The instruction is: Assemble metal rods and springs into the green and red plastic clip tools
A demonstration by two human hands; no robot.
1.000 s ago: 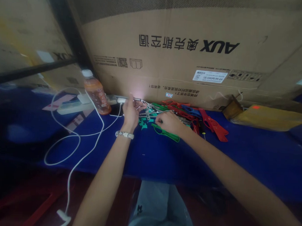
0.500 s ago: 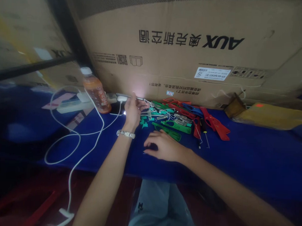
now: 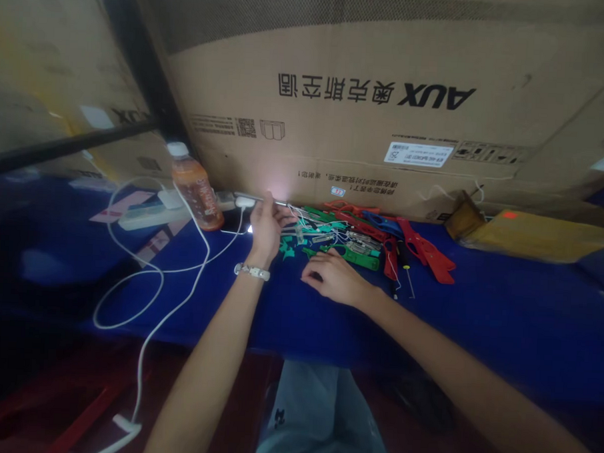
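My left hand (image 3: 266,226), with a pale bracelet at the wrist, is closed around the edge of a slim phone-like device (image 3: 280,203) at the back of the table. A white plug (image 3: 245,202) sits against this device, and light glows on the cardboard above. My right hand (image 3: 334,276) is pinched just above the blue cloth, in front of the pile; whatever its fingertips hold is hidden. Behind it lie green plastic pieces (image 3: 363,258), small teal parts (image 3: 287,248) and several metal parts with white wires (image 3: 364,242).
Red plastic shells (image 3: 426,248), a blue one (image 3: 385,221) and a thin yellow-collared tool (image 3: 407,274) lie right of the pile. An orange drink bottle (image 3: 196,188) and looping white cable (image 3: 200,275) are left. Cardboard (image 3: 336,134) walls the back; a yellow packet (image 3: 542,233) lies right.
My right hand has moved slightly away from me and to the right, towards the green pieces, its thumb and fingers now closer together. My left hand has stayed by the device.
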